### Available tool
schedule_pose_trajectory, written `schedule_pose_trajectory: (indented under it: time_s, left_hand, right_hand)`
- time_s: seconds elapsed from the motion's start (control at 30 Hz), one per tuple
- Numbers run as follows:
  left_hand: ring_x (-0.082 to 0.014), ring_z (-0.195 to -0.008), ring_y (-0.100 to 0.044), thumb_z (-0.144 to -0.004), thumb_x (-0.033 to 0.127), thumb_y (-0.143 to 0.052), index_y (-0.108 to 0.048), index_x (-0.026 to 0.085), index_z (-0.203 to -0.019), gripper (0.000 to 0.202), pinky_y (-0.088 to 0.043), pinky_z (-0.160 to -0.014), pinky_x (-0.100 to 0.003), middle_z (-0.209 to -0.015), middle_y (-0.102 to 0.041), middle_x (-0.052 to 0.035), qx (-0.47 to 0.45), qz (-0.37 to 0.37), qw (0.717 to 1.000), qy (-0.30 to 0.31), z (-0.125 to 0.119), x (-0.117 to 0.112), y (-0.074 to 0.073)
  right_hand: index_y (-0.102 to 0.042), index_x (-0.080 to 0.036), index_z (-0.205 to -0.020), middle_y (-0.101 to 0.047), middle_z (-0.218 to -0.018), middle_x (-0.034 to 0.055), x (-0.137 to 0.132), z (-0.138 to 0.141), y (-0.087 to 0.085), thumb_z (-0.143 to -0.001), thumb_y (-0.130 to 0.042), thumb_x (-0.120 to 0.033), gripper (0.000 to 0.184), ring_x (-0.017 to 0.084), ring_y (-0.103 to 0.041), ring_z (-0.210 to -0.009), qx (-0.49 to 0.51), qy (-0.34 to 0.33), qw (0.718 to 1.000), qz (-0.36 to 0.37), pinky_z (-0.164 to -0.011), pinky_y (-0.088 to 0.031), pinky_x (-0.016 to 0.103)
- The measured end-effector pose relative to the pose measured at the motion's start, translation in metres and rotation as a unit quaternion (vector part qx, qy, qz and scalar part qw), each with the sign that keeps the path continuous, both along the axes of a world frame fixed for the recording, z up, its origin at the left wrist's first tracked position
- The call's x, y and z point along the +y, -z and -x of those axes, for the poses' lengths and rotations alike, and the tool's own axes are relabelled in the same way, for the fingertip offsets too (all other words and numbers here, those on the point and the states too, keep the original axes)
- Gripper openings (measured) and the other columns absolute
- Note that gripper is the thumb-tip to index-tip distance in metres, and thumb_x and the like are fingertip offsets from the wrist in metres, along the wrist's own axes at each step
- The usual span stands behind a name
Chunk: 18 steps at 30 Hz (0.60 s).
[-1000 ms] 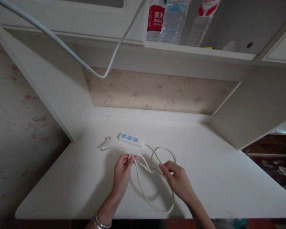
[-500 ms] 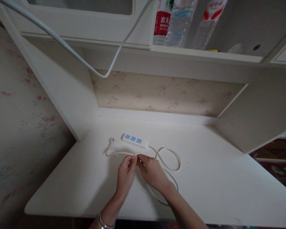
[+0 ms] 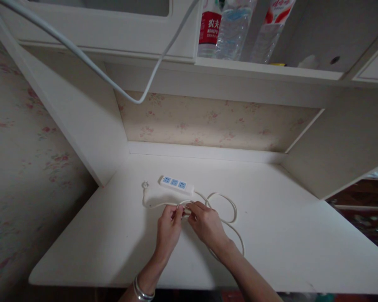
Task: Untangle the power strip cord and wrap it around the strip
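A white power strip (image 3: 176, 185) with three blue sockets lies on the desk, just beyond my hands. Its white cord (image 3: 235, 209) leaves the right end, loops on the desk and runs back under my right forearm. My left hand (image 3: 170, 224) pinches the cord between thumb and fingers. Close beside it, my right hand (image 3: 206, 220) also has its fingers closed on the cord, and a small bend of cord shows between the two. To the left, the cord's free end carries the plug (image 3: 145, 184), lying on the desk.
The white desk (image 3: 91, 247) has side panels and a low back ledge. Overhead, a shelf (image 3: 271, 70) holds several plastic bottles (image 3: 234, 33). A thick pale cable (image 3: 138, 100) hangs down in front of the cabinet. Flowered wallpaper covers the wall (image 3: 34, 167) at left.
My right hand has moved a little to the right, away from my left hand, with cord between them. The plug end has shifted slightly, and the cord near my right forearm has moved.
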<state>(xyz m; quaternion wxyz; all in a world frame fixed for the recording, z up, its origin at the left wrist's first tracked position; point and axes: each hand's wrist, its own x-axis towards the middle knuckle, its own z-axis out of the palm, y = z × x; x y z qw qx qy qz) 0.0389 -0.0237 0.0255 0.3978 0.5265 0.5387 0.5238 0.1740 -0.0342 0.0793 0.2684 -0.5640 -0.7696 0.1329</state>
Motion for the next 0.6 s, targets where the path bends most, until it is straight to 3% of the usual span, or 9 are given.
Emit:
schedule_pose_trajectory:
  time_s: [0.1, 0.17, 0.23, 0.3, 0.37, 0.4, 0.5, 0.6]
  left_hand:
    - [-0.0207, -0.079, -0.068, -0.086, 0.05, -0.053, -0.057, 0.016, -0.084, 0.034, -0.053, -0.073, -0.034, -0.083, -0.07, -0.008, -0.052, 0.02, 0.998, -0.021, 0.007, 0.007, 0.005]
    - [-0.0221, -0.08, -0.069, -0.084, 0.053, -0.054, -0.056, 0.016, -0.084, 0.037, -0.055, -0.07, -0.035, -0.085, -0.071, -0.0092, -0.097, 0.049, 0.993, -0.035, 0.014, 0.013, 0.011]
    - [-0.023, -0.079, -0.069, -0.082, 0.054, -0.056, -0.055, 0.016, -0.085, 0.039, -0.055, -0.067, -0.036, -0.087, -0.071, -0.0102, -0.121, 0.078, 0.989, -0.045, 0.022, 0.018, 0.016]
    - [-0.023, -0.077, -0.07, -0.08, 0.055, -0.058, -0.055, 0.016, -0.088, 0.04, -0.055, -0.067, -0.036, -0.089, -0.072, -0.0108, -0.134, 0.093, 0.985, -0.049, 0.027, 0.022, 0.019]
    - [-0.0226, -0.076, -0.07, -0.078, 0.055, -0.06, -0.056, 0.016, -0.091, 0.041, -0.055, -0.066, -0.035, -0.091, -0.072, -0.0114, -0.142, 0.091, 0.984, -0.051, 0.029, 0.023, 0.02]
    - [-0.0224, -0.076, -0.07, -0.078, 0.054, -0.061, -0.056, 0.016, -0.092, 0.042, -0.055, -0.066, -0.035, -0.093, -0.072, -0.0116, -0.144, 0.085, 0.985, -0.05, 0.028, 0.023, 0.019]
    - [-0.0213, -0.074, -0.069, -0.079, 0.054, -0.059, -0.057, 0.016, -0.09, 0.04, -0.053, -0.064, -0.032, -0.089, -0.072, -0.0102, -0.117, 0.065, 0.99, -0.04, 0.022, 0.022, 0.017]
    - [-0.0202, -0.071, -0.068, -0.082, 0.053, -0.055, -0.056, 0.017, -0.086, 0.037, -0.051, -0.061, -0.029, -0.077, -0.07, -0.0068, -0.063, 0.045, 0.997, -0.017, 0.016, 0.022, 0.017]
  right_hand:
    - [-0.068, -0.021, -0.09, -0.066, -0.091, 0.0046, -0.001, -0.017, 0.003, -0.074, -0.048, -0.007, 0.029, 0.016, -0.06, -0.077, 0.077, 0.015, 0.997, 0.014, -0.07, -0.042, 0.025]
    - [-0.066, -0.019, -0.075, -0.063, -0.078, 0.0035, 0.0, -0.034, 0.002, -0.072, -0.05, -0.01, 0.019, 0.016, -0.058, -0.072, 0.186, 0.03, 0.98, 0.062, -0.067, -0.042, 0.026]
    - [-0.06, -0.018, -0.065, -0.059, -0.067, 0.0013, 0.0, -0.054, -0.001, -0.068, -0.052, -0.013, 0.01, 0.016, -0.056, -0.068, 0.337, 0.035, 0.931, 0.139, -0.066, -0.042, 0.027]
    - [-0.055, -0.019, -0.061, -0.055, -0.061, -0.0004, -0.002, -0.073, -0.005, -0.065, -0.053, -0.013, 0.006, 0.016, -0.055, -0.065, 0.475, 0.005, 0.854, 0.213, -0.069, -0.044, 0.03]
    - [-0.055, -0.018, -0.063, -0.052, -0.058, -0.0018, -0.006, -0.088, -0.011, -0.065, -0.056, -0.014, 0.005, 0.014, -0.052, -0.06, 0.543, -0.04, 0.797, 0.262, -0.073, -0.045, 0.033]
    - [-0.058, -0.018, -0.068, -0.05, -0.056, -0.0027, -0.008, -0.093, -0.013, -0.068, -0.058, -0.016, 0.002, 0.013, -0.049, -0.057, 0.546, -0.059, 0.788, 0.278, -0.073, -0.045, 0.033]
    - [-0.064, -0.017, -0.091, -0.047, -0.055, -0.0047, -0.014, -0.097, -0.02, -0.08, -0.062, -0.029, 0.015, 0.01, -0.041, -0.051, 0.468, -0.091, 0.824, 0.305, -0.065, -0.041, 0.029]
    - [-0.065, -0.016, -0.089, -0.05, -0.061, -0.0021, -0.015, -0.087, -0.03, -0.087, -0.057, -0.044, 0.03, 0.009, -0.039, -0.052, 0.349, -0.105, 0.877, 0.314, -0.054, -0.032, 0.024]
